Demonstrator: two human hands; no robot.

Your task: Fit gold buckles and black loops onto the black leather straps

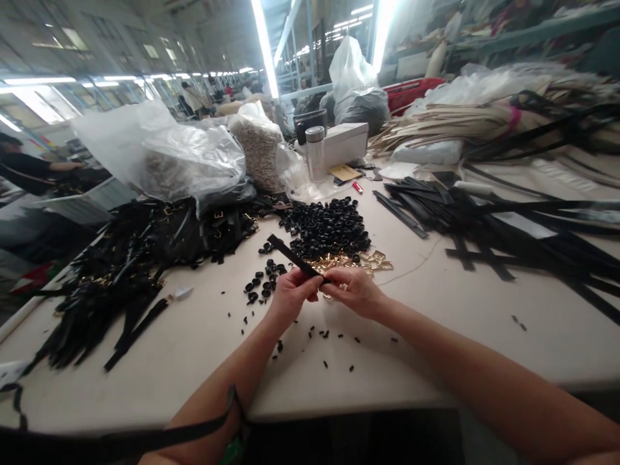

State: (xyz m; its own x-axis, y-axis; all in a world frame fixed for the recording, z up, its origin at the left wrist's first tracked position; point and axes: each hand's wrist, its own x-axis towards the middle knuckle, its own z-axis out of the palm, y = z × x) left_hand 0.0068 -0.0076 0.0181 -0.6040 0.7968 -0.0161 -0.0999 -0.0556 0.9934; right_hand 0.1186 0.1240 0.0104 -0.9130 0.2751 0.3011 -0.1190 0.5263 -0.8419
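Note:
A short black strap [289,253] is gripped between both my hands, its free end pointing up and to the left. My left hand [294,290] pinches it from the left, and my right hand [354,290] closes on its near end. My fingers hide whatever else is at that end. Just beyond my hands lie gold-coloured metal buckles [382,261] and a heap of small black strap loops [324,226]. More loose loops [259,282] are scattered left of my left hand. Tiny black bits [325,334] dot the pale table [416,303] in front of me.
Finished-looking black straps with buckles [126,271] pile up at left, below a clear plastic bag [194,152]. Long black strips [523,239] cover the right side. Behind stand a flask [316,152], a white box [345,143] and a red lighter [357,187]. A person [29,165] sits far left.

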